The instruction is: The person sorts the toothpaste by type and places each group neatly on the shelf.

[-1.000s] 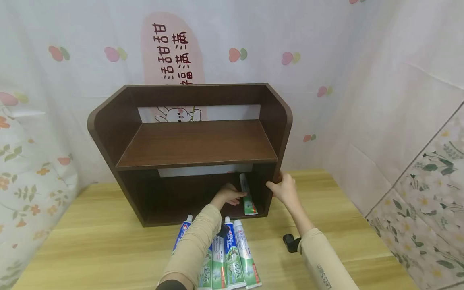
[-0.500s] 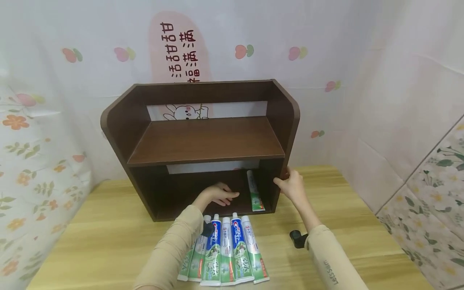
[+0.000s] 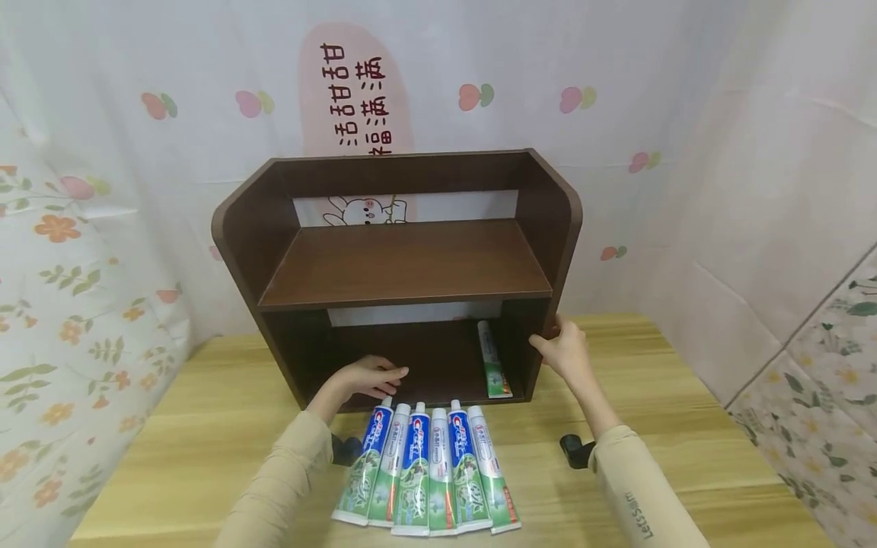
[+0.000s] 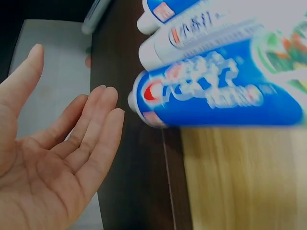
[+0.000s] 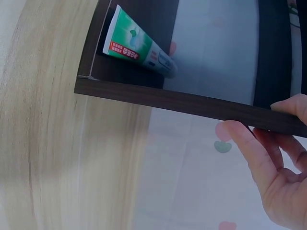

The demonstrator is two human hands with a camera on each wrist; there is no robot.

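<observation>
A dark brown two-tier desk shelf [image 3: 404, 262] stands on the wooden table. Inside its lower tier, near the right wall, lies one white-and-green toothpaste tube [image 3: 495, 364]. My right hand [image 3: 565, 352] grips the shelf's right side panel [image 5: 168, 101], thumb on one face and fingers on the other. With nothing in it, my left hand [image 3: 370, 377] hovers at the lower tier's front left, fingers extended. Its fingertips [image 4: 115, 115] are just short of the cap of the leftmost blue toothpaste tube [image 4: 216, 88]. Several tubes, blue-green ones [image 3: 414, 472] alternating with white-green ones, lie fanned side by side before the shelf.
The table [image 3: 185, 449] extends on both sides of the shelf. A patterned white curtain [image 3: 438, 76] hangs behind and beside it. Black wrist-camera mounts [image 3: 575, 450] stick out from both sleeves. The upper tier's board [image 3: 411, 255] overhangs the lower compartment.
My left hand has withdrawn from the tube inside the shelf and moved left to the row's left end. The right hand keeps its grip on the side panel. The head view has shifted slightly.
</observation>
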